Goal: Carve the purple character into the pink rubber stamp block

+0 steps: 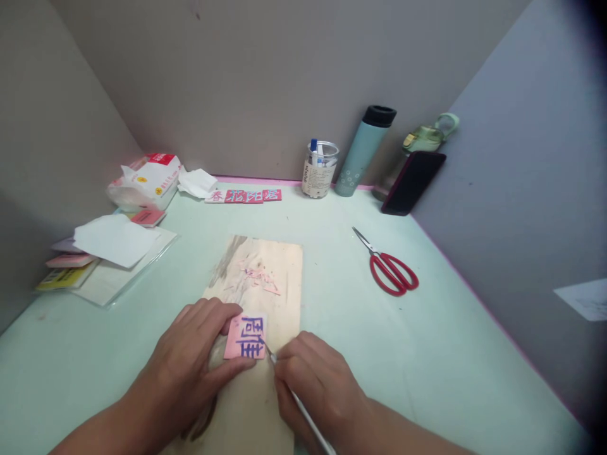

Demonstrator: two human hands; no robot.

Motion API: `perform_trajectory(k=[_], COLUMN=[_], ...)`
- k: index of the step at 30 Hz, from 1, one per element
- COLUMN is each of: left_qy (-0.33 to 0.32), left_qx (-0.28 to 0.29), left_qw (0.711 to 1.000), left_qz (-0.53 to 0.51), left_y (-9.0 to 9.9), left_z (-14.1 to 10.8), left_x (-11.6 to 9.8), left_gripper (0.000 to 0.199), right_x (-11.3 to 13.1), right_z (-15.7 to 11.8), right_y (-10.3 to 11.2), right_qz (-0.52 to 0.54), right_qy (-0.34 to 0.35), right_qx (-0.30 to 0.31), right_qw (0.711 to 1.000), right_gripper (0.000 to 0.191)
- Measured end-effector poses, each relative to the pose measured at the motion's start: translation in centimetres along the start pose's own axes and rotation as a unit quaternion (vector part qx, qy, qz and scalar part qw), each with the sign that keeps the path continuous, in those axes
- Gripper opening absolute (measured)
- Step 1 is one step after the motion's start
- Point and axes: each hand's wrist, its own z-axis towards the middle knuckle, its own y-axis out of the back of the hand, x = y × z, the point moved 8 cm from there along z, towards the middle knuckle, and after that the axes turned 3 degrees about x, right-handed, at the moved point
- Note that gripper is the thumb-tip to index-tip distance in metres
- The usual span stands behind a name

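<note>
A small pink square block (233, 341) with dark purple characters drawn on it lies on a pale wooden board (284, 272). My left hand (184, 354) grips the block at its upper and lower edges between the fingers and thumb. In my right hand (315, 379) is a thin carving knife (303, 411) with a metallic handle, held like a pen. Its tip meets the right part of the block, on or beside the drawn strokes. Pink shavings (260, 278) are scattered on the board beyond the block.
Red-handled scissors (391, 272) lie to the right. At the back stand a jar of pens (318, 174), a teal bottle (363, 155), a green bottle (422, 139) and a leaning phone (412, 183). Several carved blocks (244, 196), a tissue pack (147, 183) and papers (114, 240) sit left.
</note>
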Motion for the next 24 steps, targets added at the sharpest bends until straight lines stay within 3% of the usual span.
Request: perform_trajectory(k=[4,7,16,24], left_qy=[0.002,-0.003,-0.039,-0.041], left_qx=[0.0,-0.002,-0.018,-0.013], left_qw=[1.0,1.0,0.998,0.998], left_qz=[0.006,0.015,0.036,0.036], left_y=[0.0,0.1,0.4,0.3], left_z=[-0.1,-0.2,-0.1,-0.2], left_x=[0.0,0.0,-0.3,0.0], left_gripper=[0.041,0.041,0.044,0.044], right_x=[0.8,0.9,1.2,1.8], right_z=[-0.2,-0.1,-0.4,-0.1], right_y=[-0.3,-0.7,-1.2,-0.6], right_qz=[-0.072,-0.092,-0.155,-0.179], right_qy=[0.041,0.043,0.072,0.071], right_qx=[-0.031,-0.015,0.047,0.03], right_qw=[0.996,0.995,0.984,0.981], right_gripper=[0.032,0.038,0.031,0.032])
